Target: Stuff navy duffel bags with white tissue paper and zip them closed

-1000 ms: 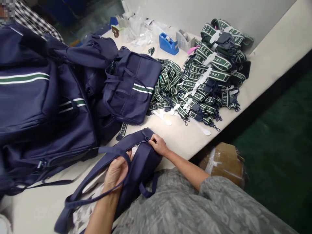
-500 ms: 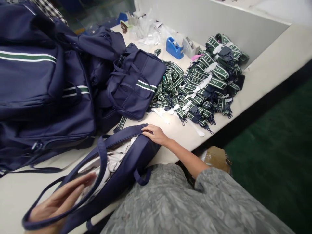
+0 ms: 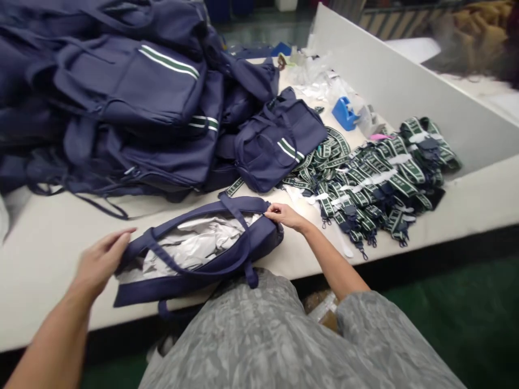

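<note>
A navy bag [image 3: 263, 237] lies on the table in front of me, its long zip opening gaping, with crumpled white paper [image 3: 198, 237] showing inside. My right hand [image 3: 284, 215] pinches the bag's right end at the end of the zip. Whether a zip pull is between those fingers is hidden. At the opposite end, my left hand [image 3: 99, 262] has its fingers stretched out beside the bag's edge, thumb slightly apart. Both carry handles loop across the opening, the nearer one hanging over the front side.
Navy bags [image 3: 133, 92] with green-and-white stripes are piled at the left and behind. Bundled green lettered straps [image 3: 377, 183] with clips lie to the right. Beyond them are a blue tape dispenser [image 3: 345, 113], clear plastic and a grey partition [image 3: 397, 70]. A cardboard box [image 3: 322, 309] sits below the table edge.
My left hand has come out from under the bag's handle to the bag's left end. The handle has dropped across the opening. My right hand stays at the right end. The view has shifted left.
</note>
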Action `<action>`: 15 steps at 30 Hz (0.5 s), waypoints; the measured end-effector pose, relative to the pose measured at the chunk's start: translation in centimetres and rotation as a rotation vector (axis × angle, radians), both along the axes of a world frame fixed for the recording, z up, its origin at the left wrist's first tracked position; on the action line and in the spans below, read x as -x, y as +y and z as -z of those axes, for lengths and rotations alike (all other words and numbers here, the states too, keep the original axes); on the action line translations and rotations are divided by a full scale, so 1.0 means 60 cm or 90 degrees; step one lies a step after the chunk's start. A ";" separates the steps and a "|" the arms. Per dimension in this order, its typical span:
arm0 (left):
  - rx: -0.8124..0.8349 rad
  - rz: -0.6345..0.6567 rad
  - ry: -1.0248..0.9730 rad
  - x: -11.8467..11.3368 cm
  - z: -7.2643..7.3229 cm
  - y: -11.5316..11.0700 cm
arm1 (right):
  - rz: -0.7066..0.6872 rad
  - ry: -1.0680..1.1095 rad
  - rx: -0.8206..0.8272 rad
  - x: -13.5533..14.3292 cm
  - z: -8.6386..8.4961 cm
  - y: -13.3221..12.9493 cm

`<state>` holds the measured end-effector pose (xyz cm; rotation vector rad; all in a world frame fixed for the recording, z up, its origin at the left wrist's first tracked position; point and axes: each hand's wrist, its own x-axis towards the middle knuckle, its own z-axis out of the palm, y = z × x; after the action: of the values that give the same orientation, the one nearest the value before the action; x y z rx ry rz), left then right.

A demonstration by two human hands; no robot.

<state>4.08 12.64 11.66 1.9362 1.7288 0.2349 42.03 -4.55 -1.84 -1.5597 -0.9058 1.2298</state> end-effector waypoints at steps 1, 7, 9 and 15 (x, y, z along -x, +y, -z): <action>0.031 -0.013 -0.033 0.002 0.011 0.003 | -0.017 -0.007 0.006 -0.003 -0.005 0.001; 0.116 0.066 -0.094 0.040 0.023 0.011 | -0.031 -0.001 0.040 -0.006 -0.045 -0.004; 0.139 0.117 -0.093 0.063 0.026 0.010 | -0.052 -0.075 0.060 -0.004 -0.065 -0.007; 0.121 0.127 -0.113 0.106 0.058 -0.002 | -0.115 -0.305 0.100 0.026 -0.124 -0.001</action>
<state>-2.26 12.52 8.20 1.8704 1.3822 0.1582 40.46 -4.60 5.59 -1.9812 -1.3037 1.0861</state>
